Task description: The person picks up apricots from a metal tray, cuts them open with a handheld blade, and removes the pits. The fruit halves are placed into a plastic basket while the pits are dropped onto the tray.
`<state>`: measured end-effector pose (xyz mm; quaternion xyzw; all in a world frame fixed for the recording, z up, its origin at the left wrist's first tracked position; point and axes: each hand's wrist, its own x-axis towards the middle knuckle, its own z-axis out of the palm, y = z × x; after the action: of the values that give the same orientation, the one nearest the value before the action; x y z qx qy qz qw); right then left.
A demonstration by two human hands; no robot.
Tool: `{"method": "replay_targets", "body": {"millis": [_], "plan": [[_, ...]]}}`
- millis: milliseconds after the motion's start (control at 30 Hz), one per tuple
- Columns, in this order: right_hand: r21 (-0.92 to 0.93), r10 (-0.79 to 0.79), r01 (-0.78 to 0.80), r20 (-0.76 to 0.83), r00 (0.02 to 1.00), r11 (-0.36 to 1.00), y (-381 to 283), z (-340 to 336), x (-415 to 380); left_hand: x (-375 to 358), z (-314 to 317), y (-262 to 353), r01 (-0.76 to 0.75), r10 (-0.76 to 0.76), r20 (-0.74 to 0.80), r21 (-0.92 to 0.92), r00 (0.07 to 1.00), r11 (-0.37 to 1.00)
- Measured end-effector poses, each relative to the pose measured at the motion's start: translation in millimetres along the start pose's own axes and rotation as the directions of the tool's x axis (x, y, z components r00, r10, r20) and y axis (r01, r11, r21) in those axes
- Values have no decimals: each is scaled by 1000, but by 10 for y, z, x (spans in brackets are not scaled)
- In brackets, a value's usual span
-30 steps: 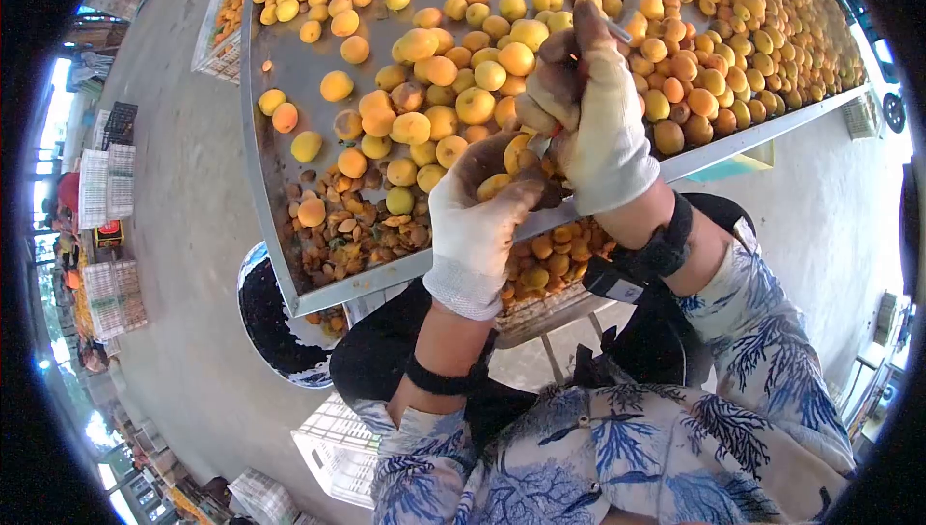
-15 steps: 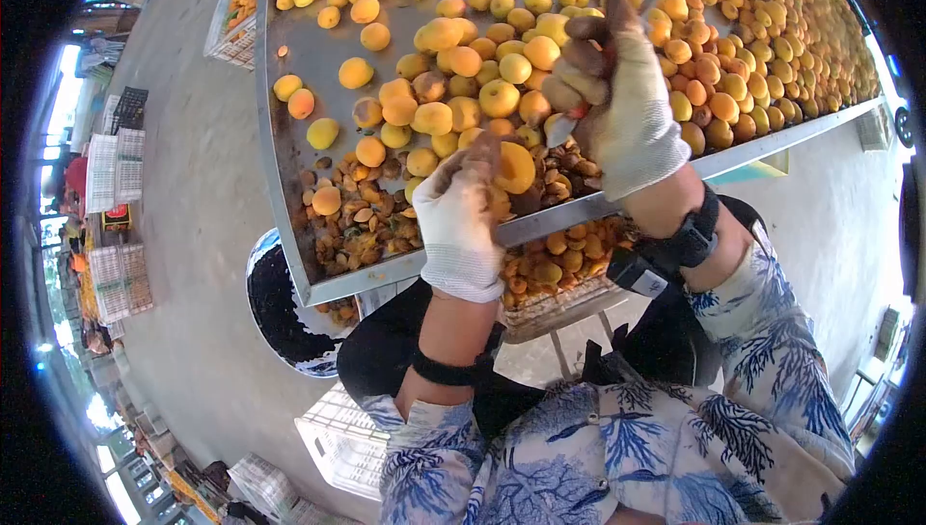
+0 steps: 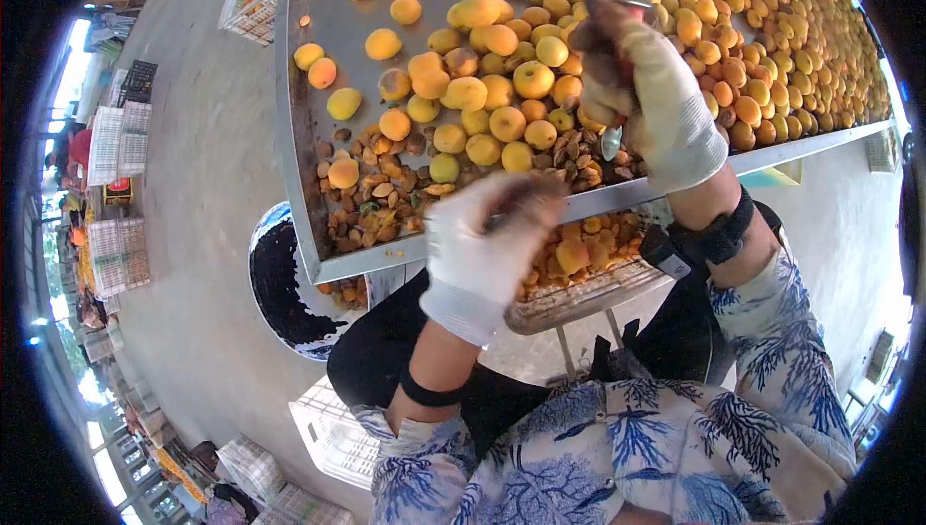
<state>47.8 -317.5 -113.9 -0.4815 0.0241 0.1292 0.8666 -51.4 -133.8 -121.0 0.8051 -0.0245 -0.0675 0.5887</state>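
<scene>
My right hand (image 3: 666,106), in a white glove with dark-stained fingers, is closed around a small red-handled metal tool (image 3: 612,144). Metal shows at both ends of the fist, which hangs over apricots (image 3: 533,80) on a metal table (image 3: 386,260). Lower down, my gloved left hand (image 3: 477,250) is smeared by motion at the table's front edge, and its fingers do not show clearly. Just right of it, orange apricot halves (image 3: 573,255) fill a basket (image 3: 588,301) below the edge. Apricot pits (image 3: 376,202) lie on the table behind the left hand.
A thick spread of apricots covers the right side of the table. To the left, a round tub (image 3: 280,284) with a dark inside stands on the floor. White crates stand near my legs (image 3: 333,433), by the left wall (image 3: 118,255) and at the back left (image 3: 253,19).
My left hand has moved down and towards the basket; the apricot seen in it before no longer shows there. The right hand keeps the tool, now turned more upright. The view has shifted slightly.
</scene>
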Motion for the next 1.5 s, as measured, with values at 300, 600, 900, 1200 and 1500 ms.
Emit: {"method": "replay_targets", "body": {"millis": [300, 600, 900, 1200, 1500], "plan": [[-941, 162, 187, 239, 957, 280, 411, 611, 62, 16, -678, -197, -320, -233, -557, -717, 797, 619], [-969, 202, 244, 248, 947, 45, 443, 1385, 522, -187, -1257, -299, -488, -319, -713, -675, 624, 554], [-831, 297, 410, 311, 903, -375, 975, 1346, 857, -234, -1366, -290, -443, -365, -586, -800, 724, 405], [-843, -42, 491, 494, 868, 220, 279, 1287, 37, -72, -808, -43, -158, -298, -373, -816, 879, 557], [-674, -30, 80, 86, 996, 735, -103, 516, -373, 135, -423, -20, -309, 71, -328, -767, 942, 562]]}}
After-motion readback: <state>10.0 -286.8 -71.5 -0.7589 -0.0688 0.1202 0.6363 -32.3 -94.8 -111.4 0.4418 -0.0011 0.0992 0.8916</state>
